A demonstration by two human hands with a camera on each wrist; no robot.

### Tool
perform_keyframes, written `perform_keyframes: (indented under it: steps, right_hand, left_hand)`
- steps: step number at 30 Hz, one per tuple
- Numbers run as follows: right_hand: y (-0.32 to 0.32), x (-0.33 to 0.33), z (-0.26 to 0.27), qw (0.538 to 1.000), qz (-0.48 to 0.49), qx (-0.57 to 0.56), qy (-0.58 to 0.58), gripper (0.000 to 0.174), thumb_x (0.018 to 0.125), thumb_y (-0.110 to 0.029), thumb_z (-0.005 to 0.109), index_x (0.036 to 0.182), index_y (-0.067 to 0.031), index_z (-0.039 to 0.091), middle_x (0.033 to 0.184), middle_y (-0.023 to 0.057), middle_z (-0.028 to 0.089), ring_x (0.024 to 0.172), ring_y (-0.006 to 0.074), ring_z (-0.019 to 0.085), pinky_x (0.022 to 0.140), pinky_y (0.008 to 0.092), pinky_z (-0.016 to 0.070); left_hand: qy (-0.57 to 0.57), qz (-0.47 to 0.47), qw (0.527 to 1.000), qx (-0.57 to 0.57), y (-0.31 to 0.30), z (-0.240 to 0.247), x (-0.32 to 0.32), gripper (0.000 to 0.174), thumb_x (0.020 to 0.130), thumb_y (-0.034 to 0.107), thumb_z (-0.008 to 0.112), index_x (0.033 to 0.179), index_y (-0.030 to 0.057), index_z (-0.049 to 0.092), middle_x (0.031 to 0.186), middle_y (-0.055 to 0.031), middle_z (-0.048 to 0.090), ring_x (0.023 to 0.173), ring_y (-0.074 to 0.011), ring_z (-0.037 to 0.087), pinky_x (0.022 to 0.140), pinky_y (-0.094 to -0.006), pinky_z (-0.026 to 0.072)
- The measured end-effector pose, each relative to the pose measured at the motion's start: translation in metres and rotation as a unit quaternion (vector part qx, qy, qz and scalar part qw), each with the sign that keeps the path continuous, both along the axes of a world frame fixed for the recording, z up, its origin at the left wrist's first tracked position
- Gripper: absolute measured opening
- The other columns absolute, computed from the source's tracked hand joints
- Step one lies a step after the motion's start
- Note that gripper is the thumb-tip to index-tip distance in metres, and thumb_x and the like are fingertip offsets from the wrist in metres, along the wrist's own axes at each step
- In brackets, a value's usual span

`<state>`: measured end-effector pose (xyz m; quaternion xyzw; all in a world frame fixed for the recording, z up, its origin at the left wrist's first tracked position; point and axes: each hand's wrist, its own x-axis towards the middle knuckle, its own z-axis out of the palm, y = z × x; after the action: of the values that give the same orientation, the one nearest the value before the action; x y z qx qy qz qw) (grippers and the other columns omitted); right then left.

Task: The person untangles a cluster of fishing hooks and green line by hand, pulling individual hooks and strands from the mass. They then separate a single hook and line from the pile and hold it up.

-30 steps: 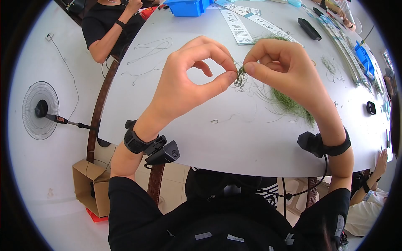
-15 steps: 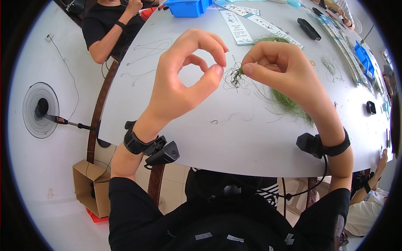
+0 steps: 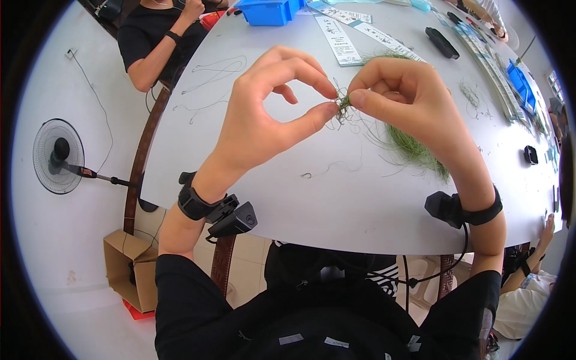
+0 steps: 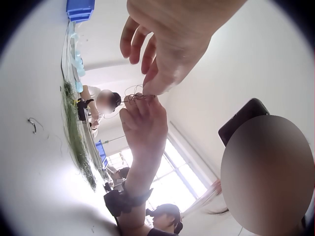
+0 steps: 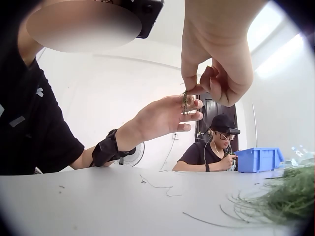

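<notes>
A small tangled tuft of green thread (image 3: 344, 107) hangs in the air above the white table (image 3: 312, 198). My left hand (image 3: 282, 108) pinches it between thumb and forefinger from the left. My right hand (image 3: 390, 96) pinches the same tuft (image 5: 185, 101) from the right, its other fingers curled. The two hands meet at the tuft (image 4: 138, 94). Thin loose strands trail down from it. A heap of green thread (image 3: 414, 147) lies on the table under my right hand.
Blue bins (image 3: 269, 10) and printed paper strips (image 3: 337, 37) lie at the far edge, a black bar (image 3: 443, 41) beside them. Loose wires (image 3: 216, 66) lie far left. A person in black (image 3: 159, 33) sits across. A floor fan (image 3: 57, 156) and a cardboard box (image 3: 129, 270) stand left.
My left hand, which had let go and drawn away from the tuft half a second ago, has come back and pinches it again. The right hand kept its hold.
</notes>
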<state>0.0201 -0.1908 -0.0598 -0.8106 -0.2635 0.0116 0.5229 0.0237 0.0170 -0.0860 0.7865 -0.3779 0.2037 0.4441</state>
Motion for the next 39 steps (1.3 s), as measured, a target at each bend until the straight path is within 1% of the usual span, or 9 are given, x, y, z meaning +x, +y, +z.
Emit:
perform_keyframes:
  steps: [10,16,19,22,26,31,34,37,39]
  right_hand:
    - [0.001,0.001,-0.002,1.000,0.006,-0.004,0.001,0.018,0.077,-0.016,0.063,0.080,0.0018,0.064,0.053,-0.0071,0.032,0.050,0.0021,0.029,0.046,0.0212,0.0221]
    - [-0.001,0.003,-0.003,1.000,0.000,-0.005,-0.009,0.018,0.077,-0.017,0.064,0.080,0.0013,0.065,0.053,-0.0073,0.031,0.050,0.0020,0.029,0.047,0.0214,0.0220]
    - [-0.003,0.005,-0.002,1.000,-0.005,0.003,-0.012,0.018,0.077,-0.017,0.064,0.080,0.0005,0.065,0.053,-0.0075,0.033,0.050,0.0019,0.029,0.047,0.0215,0.0219]
    - [-0.006,0.008,-0.002,1.000,-0.008,0.006,-0.021,0.018,0.078,-0.018,0.064,0.080,-0.0002,0.065,0.053,-0.0075,0.037,0.051,0.0014,0.032,0.047,0.0209,0.0232]
    - [-0.006,0.004,0.006,0.999,-0.028,0.033,0.005,0.019,0.079,-0.020,0.065,0.082,-0.0008,0.065,0.058,-0.0062,0.046,0.054,0.0006,0.038,0.049,0.0188,0.0266]
    - [-0.011,0.008,0.007,1.000,-0.009,0.029,-0.002,0.020,0.083,-0.026,0.061,0.081,-0.0055,0.060,0.062,-0.0057,0.046,0.055,0.0023,0.033,0.050,0.0182,0.0225]
    - [-0.013,0.010,0.009,0.999,-0.004,0.038,-0.002,0.020,0.083,-0.026,0.060,0.081,-0.0056,0.060,0.062,-0.0059,0.046,0.054,0.0024,0.033,0.050,0.0182,0.0225]
    - [-0.014,0.009,0.010,0.999,-0.001,0.038,0.008,0.021,0.083,-0.026,0.060,0.081,-0.0055,0.060,0.062,-0.0061,0.046,0.054,0.0024,0.033,0.050,0.0182,0.0226]
    - [-0.013,0.009,0.010,0.999,-0.003,0.036,0.011,0.021,0.083,-0.026,0.060,0.081,-0.0056,0.060,0.062,-0.0062,0.046,0.054,0.0024,0.033,0.050,0.0183,0.0227]
  left_hand:
    - [0.036,-0.019,0.998,-0.040,0.001,-0.002,0.000,0.010,0.073,0.002,0.070,0.080,0.0054,0.063,0.090,-0.0044,0.057,0.075,-0.0082,0.054,0.062,-0.0204,0.0417]
    - [0.149,-0.047,0.982,-0.105,0.000,-0.002,-0.001,0.010,0.077,0.010,0.069,0.081,0.0056,0.061,0.090,-0.0038,0.055,0.078,-0.0098,0.052,0.065,-0.0233,0.0418]
    - [0.265,-0.090,0.942,-0.186,-0.001,0.000,-0.004,0.011,0.078,0.014,0.068,0.085,0.0070,0.063,0.086,0.0005,0.061,0.083,-0.0075,0.056,0.064,-0.0210,0.0414]
    - [0.328,-0.135,0.907,-0.225,0.000,-0.007,0.001,0.016,0.079,0.018,0.068,0.088,0.0071,0.061,0.086,-0.0001,0.060,0.083,-0.0077,0.055,0.067,-0.0216,0.0414]
    - [0.384,-0.142,0.880,-0.239,0.001,-0.008,0.002,0.019,0.078,0.022,0.068,0.088,0.0087,0.060,0.085,0.0010,0.058,0.083,-0.0071,0.053,0.070,-0.0230,0.0415]
    - [0.438,-0.132,0.844,-0.280,0.002,-0.008,0.003,0.019,0.079,0.025,0.066,0.089,0.0106,0.059,0.083,0.0027,0.055,0.084,-0.0063,0.051,0.070,-0.0236,0.0420]
    - [0.435,-0.137,0.845,-0.279,0.003,-0.010,0.005,0.018,0.080,0.026,0.065,0.089,0.0111,0.060,0.085,0.0028,0.056,0.083,-0.0060,0.052,0.070,-0.0230,0.0423]
    - [0.417,-0.133,0.870,-0.227,0.002,-0.010,0.004,0.018,0.085,0.031,0.059,0.085,0.0129,0.054,0.093,0.0031,0.049,0.085,-0.0108,0.049,0.066,-0.0228,0.0405]
    - [0.408,-0.130,0.881,-0.200,0.001,-0.009,0.003,0.018,0.086,0.030,0.058,0.084,0.0116,0.055,0.090,0.0020,0.050,0.084,-0.0100,0.048,0.066,-0.0226,0.0403]
